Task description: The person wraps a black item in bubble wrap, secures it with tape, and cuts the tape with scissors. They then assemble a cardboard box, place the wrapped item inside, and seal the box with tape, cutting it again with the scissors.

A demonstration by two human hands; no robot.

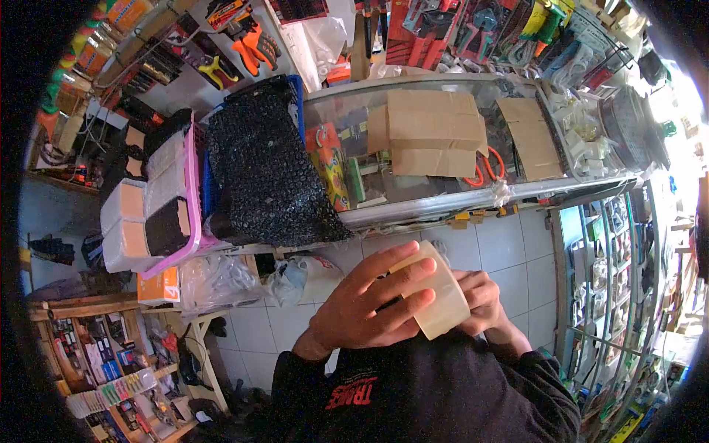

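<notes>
A wide roll of clear packing tape (444, 295) is up in front of my chest, its broad yellowish face tilted toward the camera. The fingers of my left hand (373, 299) reach across its left side, with the thumb hidden behind. On the other side my right hand (478, 301) has its fingers curled against the roll's edge; its fingertips are partly out of sight. Beyond the hands, a folded cardboard piece (434, 133) lies on the glass counter (413, 210), with orange-handled scissors (487, 168) at its lower right corner.
Black bubble wrap (269, 162) drapes over the counter's left end. Beside it a pink basket (193, 199) holds several wrapped boxes. A flat cardboard sheet (530, 136) lies farther right. Shelves of goods (605, 280) line the right side, and a wooden rack (96, 354) stands lower left.
</notes>
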